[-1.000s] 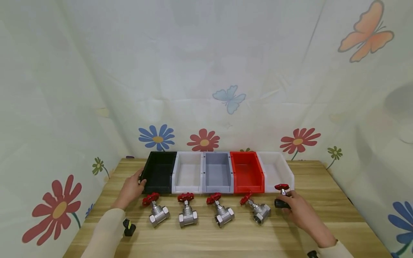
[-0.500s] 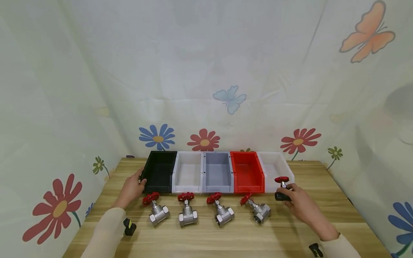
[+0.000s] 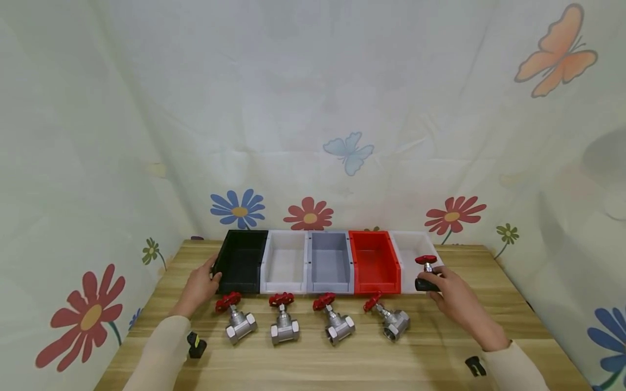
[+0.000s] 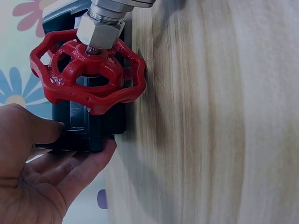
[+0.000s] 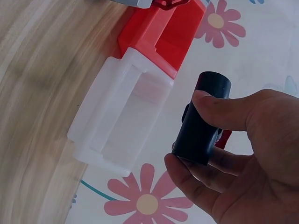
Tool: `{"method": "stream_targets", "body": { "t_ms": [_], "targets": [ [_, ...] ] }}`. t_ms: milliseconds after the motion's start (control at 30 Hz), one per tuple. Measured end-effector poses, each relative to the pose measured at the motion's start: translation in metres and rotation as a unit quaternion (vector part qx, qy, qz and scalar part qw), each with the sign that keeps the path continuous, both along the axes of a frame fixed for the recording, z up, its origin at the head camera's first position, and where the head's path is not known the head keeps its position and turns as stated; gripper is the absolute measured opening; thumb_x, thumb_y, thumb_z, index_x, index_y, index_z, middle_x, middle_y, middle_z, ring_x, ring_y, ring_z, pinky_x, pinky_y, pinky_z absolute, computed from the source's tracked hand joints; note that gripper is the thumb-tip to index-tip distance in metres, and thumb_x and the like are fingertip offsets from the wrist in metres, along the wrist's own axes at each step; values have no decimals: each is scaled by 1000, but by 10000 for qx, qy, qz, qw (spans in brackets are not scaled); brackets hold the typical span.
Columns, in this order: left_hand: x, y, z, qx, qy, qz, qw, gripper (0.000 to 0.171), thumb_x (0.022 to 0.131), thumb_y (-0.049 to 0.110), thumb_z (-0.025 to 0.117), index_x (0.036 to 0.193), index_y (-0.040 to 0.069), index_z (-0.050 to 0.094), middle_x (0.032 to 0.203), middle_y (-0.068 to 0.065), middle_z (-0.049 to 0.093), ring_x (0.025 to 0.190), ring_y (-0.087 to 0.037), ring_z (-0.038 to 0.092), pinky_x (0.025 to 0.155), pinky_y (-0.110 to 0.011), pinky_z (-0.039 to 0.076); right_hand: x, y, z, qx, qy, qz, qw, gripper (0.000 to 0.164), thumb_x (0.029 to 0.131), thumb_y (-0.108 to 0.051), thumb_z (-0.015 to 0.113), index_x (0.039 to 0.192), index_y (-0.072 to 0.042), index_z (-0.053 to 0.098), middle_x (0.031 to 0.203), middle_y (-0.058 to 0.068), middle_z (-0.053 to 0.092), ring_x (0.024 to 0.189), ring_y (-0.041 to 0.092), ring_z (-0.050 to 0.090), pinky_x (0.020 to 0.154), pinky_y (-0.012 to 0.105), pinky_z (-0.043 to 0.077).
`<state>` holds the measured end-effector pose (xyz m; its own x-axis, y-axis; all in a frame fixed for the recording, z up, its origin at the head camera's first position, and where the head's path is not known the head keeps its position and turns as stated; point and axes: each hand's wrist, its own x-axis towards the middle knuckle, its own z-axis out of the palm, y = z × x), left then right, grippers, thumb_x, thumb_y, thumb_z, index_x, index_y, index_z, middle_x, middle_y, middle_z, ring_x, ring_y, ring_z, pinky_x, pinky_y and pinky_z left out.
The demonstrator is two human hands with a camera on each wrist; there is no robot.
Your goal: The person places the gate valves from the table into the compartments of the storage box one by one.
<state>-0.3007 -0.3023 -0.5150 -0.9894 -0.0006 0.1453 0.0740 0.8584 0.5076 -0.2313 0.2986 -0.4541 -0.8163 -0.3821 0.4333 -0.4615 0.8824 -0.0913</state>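
In the head view my left hand [image 3: 198,288] holds the outer side wall of the black bin [image 3: 244,233] at the row's left end. The left wrist view shows the thumb on one side of that bin [image 4: 88,135] and the fingers on the other. My right hand [image 3: 455,296] grips a valve with a black body [image 3: 427,284] and a red handwheel [image 3: 426,259], over the front of the right-hand white bin [image 3: 411,239]. Thumb and fingers close round the black body [image 5: 201,123] in the right wrist view, where the handwheel is mostly hidden.
Between the end bins stand a white bin [image 3: 286,255], a grey bin [image 3: 330,255] and a red bin [image 3: 374,255], side by side. Several steel valves [image 3: 285,328] with red handwheels lie before them on the wooden table [image 3: 313,369]. A patterned cloth [image 3: 313,108] hangs behind.
My right hand has raised the black-bodied valve and carried it away from me, from before the right-hand white bin to over its front. My left hand stays on the black bin.
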Motion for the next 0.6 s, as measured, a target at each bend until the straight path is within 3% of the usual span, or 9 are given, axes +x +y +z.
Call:
{"method": "stream_targets", "body": {
  "t_ms": [600],
  "targets": [
    [2, 2, 3, -82, -42, 23, 10000, 59, 96, 9, 56, 148, -8, 34, 133, -40, 51, 116, -51, 56, 99, -62, 44, -36, 13, -1, 22, -210, -10, 9998, 40, 77, -1, 80, 115, -8, 69, 108, 24, 62, 92, 38, 63, 80, 56, 56]
  ]
}}
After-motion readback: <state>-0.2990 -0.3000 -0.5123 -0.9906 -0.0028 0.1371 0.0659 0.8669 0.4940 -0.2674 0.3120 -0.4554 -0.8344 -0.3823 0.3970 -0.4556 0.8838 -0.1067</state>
